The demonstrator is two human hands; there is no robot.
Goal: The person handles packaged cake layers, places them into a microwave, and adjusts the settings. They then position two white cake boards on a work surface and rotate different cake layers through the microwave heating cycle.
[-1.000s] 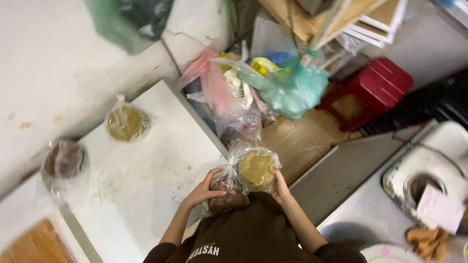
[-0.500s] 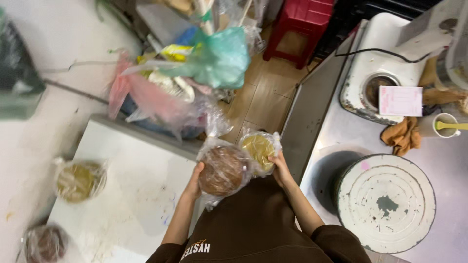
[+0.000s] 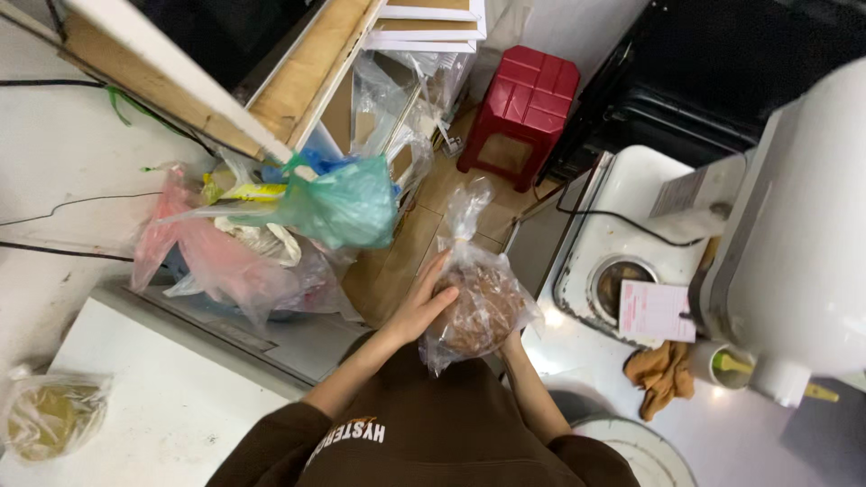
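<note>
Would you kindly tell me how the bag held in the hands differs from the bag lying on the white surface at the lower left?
The held bag contains brown food; the lying bag contains yellowish-green food. The held bag is up in front of the person, with the left hand on its side; the lying bag rests untouched on the white surface. The held bag's twisted neck points up; the lying bag slumps flat. Both are clear plastic.

**Browns, reds and pale plastics**

The clear plastic bag (image 3: 478, 302) shows a reddish-brown, speckled filling. The sleeves and chest of the sweatshirt (image 3: 424, 433) are dark brown with pale lettering. The plastic stool (image 3: 519, 108) is deep red. One hanging bag (image 3: 347, 203) is mint green, another (image 3: 212, 257) translucent pink. The rag (image 3: 663, 374) is mustard-brown, the paper slip (image 3: 656, 311) pale pink, the counter (image 3: 153, 406) white. A second clear bag (image 3: 50, 415) holds something olive-yellow.
</note>
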